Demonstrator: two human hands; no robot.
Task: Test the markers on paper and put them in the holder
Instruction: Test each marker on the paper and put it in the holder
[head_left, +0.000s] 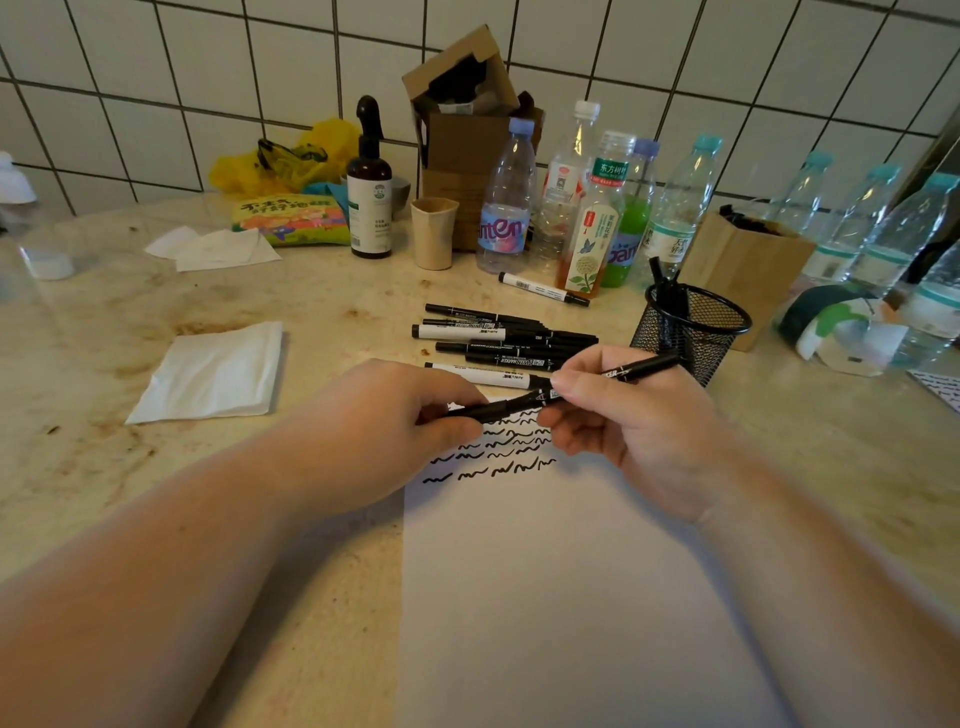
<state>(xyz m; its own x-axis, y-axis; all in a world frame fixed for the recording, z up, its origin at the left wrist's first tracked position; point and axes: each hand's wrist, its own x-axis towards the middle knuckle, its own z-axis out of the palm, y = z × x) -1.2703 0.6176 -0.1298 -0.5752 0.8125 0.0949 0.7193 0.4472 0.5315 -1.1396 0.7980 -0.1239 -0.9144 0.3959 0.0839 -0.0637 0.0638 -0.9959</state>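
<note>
Both hands grip one black marker (524, 402) held level above the white paper (561, 597). My left hand (400, 415) pinches its left end, at the cap. My right hand (623, 415) holds the barrel, whose far end points toward the black mesh holder (691, 327). Black squiggles (493, 452) cover the top of the paper. Several markers (498, 338) lie in a row beyond the hands, and one white marker (543, 288) lies apart near the bottles. The holder has a couple of markers standing in it.
Several plastic bottles (509, 208) line the tiled wall behind the markers. A beige cup (434, 234), a brown spray bottle (370, 197) and a cardboard box (467, 130) stand further left. Folded napkins (213, 374) lie on the left. A paper bag (743, 265) stands behind the holder.
</note>
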